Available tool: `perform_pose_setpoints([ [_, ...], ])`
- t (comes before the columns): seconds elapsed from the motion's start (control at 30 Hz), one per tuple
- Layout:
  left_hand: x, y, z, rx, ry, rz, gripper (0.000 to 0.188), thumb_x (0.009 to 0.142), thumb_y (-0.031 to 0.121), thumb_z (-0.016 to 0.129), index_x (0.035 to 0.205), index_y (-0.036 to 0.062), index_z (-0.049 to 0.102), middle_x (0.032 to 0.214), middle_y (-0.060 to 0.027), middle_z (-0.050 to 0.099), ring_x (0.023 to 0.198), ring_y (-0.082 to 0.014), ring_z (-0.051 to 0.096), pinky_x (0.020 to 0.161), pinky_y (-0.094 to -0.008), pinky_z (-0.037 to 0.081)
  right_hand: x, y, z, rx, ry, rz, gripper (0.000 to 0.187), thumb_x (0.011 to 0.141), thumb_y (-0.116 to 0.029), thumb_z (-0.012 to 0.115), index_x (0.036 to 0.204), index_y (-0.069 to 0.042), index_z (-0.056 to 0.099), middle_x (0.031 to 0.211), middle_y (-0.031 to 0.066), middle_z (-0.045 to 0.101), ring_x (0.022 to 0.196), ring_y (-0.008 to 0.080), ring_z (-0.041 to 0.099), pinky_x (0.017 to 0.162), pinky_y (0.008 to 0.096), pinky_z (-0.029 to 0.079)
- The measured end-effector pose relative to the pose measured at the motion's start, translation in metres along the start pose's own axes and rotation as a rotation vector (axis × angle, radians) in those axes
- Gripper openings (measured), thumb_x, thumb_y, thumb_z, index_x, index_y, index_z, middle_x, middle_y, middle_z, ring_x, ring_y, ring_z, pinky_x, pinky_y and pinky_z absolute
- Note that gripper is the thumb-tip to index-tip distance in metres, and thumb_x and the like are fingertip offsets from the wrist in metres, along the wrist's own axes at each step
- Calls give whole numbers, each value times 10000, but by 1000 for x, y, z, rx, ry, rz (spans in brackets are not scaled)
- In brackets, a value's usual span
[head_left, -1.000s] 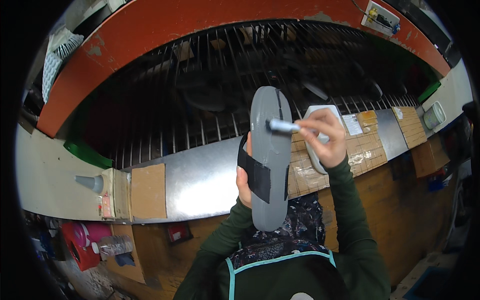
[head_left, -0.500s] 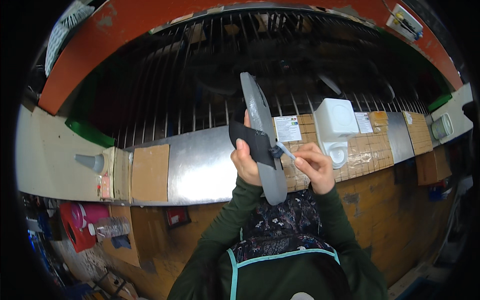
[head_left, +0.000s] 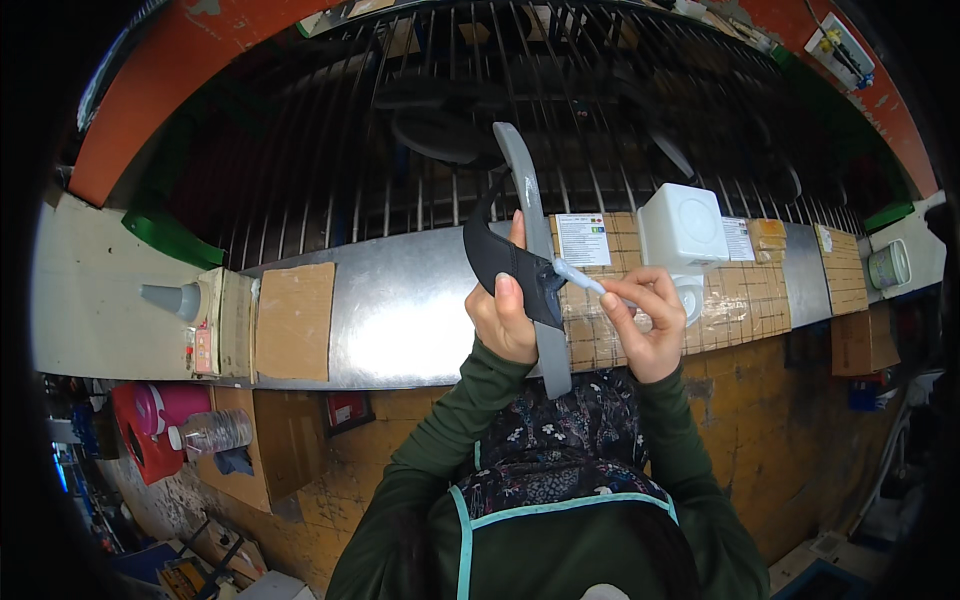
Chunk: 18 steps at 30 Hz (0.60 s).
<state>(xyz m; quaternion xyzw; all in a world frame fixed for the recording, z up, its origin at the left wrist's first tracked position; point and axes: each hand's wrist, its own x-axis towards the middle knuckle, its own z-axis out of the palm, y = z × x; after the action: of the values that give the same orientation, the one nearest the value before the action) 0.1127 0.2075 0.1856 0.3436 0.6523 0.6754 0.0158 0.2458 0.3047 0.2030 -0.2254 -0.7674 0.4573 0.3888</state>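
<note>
A grey-soled slipper [head_left: 531,205] with a wide black strap [head_left: 490,257] is held up on edge over the near side of the bench. My left hand [head_left: 507,322] is closed round it, thumb on the strap and fingers partly hidden behind. Between the thumb and fingers of my right hand [head_left: 652,325] is pinched a small pale-blue brush [head_left: 579,276]. The brush's far end touches the strap's lower edge, where it meets the sole; its tip is hard to make out. A dark, wet-looking patch shows there.
A white square container [head_left: 684,225] with a round cup at its foot stands beyond my right hand on taped cardboard [head_left: 740,305]. Metal bars [head_left: 420,200] run behind, with dark slippers [head_left: 440,135] on them. A grey cone [head_left: 172,299] and plastic bottle [head_left: 215,432] are at left.
The slipper has turned more edge-on, showing more strap and less of its sole's face. My right hand and the brush have moved slightly right and up. Dark slippers show more clearly on the bars.
</note>
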Motion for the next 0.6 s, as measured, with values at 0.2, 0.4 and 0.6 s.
perform_pose_setpoints([
  [0.2, -1, -6, -3, 32, -56, 6, 648, 957, 363, 186, 1411, -36, 420, 690, -74, 647, 630, -134, 599, 583, -273, 474, 13, -3, -1, -287, 152, -218, 186, 753, -104, 771, 939, -102, 763, 874, 11, 608, 735, 120, 527, 743, 288, 309],
  [0.4, 0, 0, -3, 29, -82, 5, 647, 957, 358, 182, 1411, -34, 422, 684, -80, 646, 616, -135, 595, 595, -274, 476, 22, -5, -9, -411, 143, -400, 218, 727, -92, 779, 943, -113, 763, 862, 5, 608, 764, 130, 531, 740, 300, 295],
  [0.6, 3, 3, -3, 33, -46, 60, 637, 957, 338, 172, 1408, -30, 432, 687, -81, 651, 617, -137, 595, 597, -273, 478, 19, -5, -12, -393, 78, -396, 235, 717, -94, 781, 949, -116, 762, 843, 2, 613, 742, 126, 529, 730, 298, 295],
])
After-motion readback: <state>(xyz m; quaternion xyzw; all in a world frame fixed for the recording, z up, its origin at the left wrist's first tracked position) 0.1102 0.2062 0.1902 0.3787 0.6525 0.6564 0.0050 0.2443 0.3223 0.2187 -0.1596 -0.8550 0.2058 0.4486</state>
